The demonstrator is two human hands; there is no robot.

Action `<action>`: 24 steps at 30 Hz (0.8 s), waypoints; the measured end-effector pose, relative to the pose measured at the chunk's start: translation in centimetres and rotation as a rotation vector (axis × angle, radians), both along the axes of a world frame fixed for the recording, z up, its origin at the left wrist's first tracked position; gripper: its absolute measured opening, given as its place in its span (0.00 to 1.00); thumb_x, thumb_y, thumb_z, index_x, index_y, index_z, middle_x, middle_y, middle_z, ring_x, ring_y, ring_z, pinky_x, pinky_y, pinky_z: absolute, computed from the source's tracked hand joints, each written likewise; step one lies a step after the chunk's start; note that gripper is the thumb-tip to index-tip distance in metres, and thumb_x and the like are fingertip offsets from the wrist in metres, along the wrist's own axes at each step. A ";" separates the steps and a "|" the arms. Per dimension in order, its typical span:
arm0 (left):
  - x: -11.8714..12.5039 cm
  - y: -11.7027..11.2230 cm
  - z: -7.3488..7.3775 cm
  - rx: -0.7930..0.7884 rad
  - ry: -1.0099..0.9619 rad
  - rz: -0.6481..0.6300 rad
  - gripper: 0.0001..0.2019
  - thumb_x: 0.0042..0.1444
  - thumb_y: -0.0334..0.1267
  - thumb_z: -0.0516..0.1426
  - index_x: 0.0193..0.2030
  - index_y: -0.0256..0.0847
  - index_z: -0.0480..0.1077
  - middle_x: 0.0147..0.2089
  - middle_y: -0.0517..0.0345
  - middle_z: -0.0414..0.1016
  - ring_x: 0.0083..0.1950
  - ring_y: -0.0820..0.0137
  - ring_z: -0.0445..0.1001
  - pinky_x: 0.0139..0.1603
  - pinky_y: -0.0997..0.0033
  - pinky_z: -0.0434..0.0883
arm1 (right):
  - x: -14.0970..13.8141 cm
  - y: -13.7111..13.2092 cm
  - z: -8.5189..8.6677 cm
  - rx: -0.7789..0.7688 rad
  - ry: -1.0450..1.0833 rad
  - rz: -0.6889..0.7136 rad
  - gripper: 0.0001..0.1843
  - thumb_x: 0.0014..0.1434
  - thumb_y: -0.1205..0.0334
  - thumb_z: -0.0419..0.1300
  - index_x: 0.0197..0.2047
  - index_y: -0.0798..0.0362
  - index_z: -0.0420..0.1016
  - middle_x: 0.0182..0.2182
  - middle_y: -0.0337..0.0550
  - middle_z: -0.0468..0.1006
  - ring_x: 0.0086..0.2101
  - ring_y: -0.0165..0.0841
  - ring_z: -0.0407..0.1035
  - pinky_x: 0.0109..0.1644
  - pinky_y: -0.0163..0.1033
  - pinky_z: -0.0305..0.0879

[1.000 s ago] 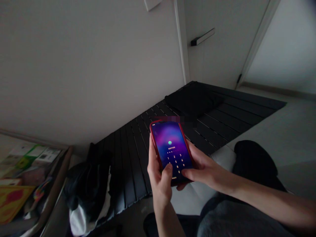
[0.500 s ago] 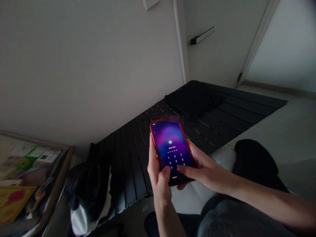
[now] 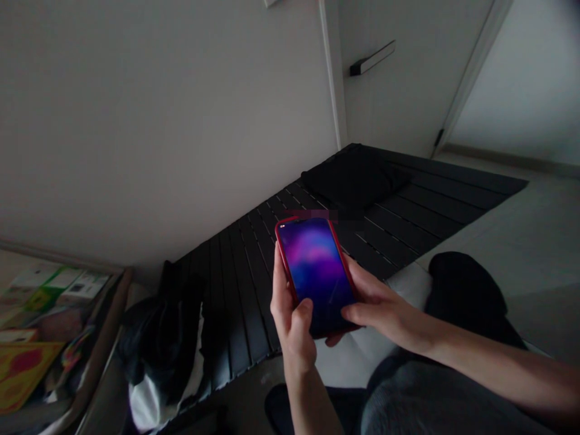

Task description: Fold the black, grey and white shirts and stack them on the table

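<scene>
A smartphone (image 3: 317, 266) in a red case is held upright between both hands, its screen lit with a purple and blue picture. My left hand (image 3: 294, 320) wraps the phone's left edge, the thumb lying at the lower left of the screen. Around the right edge closes my right hand (image 3: 374, 302), its thumb at the lower right corner and a fingertip showing below the phone. The phone's back and most of the fingers behind it are hidden.
Beyond the phone is a black slatted table (image 3: 244, 266) with dark cloth (image 3: 353, 175) on it. Black and white fabric (image 3: 158, 350) lies at the left, near an open box (image 3: 122, 302) of packets. A door handle (image 3: 374, 58) shows at the back.
The number keypad and dots have gone from the phone's screen, leaving only the coloured picture. My right thumb has moved right, off the keys to the screen's edge.
</scene>
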State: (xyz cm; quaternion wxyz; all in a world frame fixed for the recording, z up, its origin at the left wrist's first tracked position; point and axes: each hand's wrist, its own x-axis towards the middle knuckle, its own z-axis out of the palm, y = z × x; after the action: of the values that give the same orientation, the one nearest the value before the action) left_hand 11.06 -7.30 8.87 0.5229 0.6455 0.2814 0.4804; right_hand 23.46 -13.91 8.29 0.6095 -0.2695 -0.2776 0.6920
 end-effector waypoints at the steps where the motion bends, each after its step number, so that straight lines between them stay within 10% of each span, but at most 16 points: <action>1: 0.1 0.0 -0.1 -0.002 -0.009 0.001 0.34 0.54 0.42 0.53 0.69 0.44 0.55 0.70 0.54 0.57 0.68 0.52 0.58 0.61 0.56 0.67 | 0.0 0.0 0.0 -0.004 0.004 -0.006 0.49 0.52 0.68 0.59 0.70 0.37 0.38 0.57 0.48 0.67 0.43 0.37 0.72 0.37 0.42 0.75; 24: 0.5 -0.1 -0.1 -0.136 -0.068 0.006 0.33 0.54 0.42 0.49 0.68 0.42 0.55 0.64 0.50 0.66 0.62 0.55 0.67 0.54 0.59 0.72 | 0.0 0.1 -0.4 0.010 0.032 0.002 0.48 0.52 0.67 0.57 0.70 0.37 0.38 0.57 0.48 0.69 0.43 0.39 0.73 0.36 0.43 0.74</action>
State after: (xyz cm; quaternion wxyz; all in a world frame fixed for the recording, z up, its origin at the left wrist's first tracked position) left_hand 11.58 -7.36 8.73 0.5732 0.5911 0.2975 0.4833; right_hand 23.43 -13.77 7.86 0.6144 -0.2550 -0.2715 0.6955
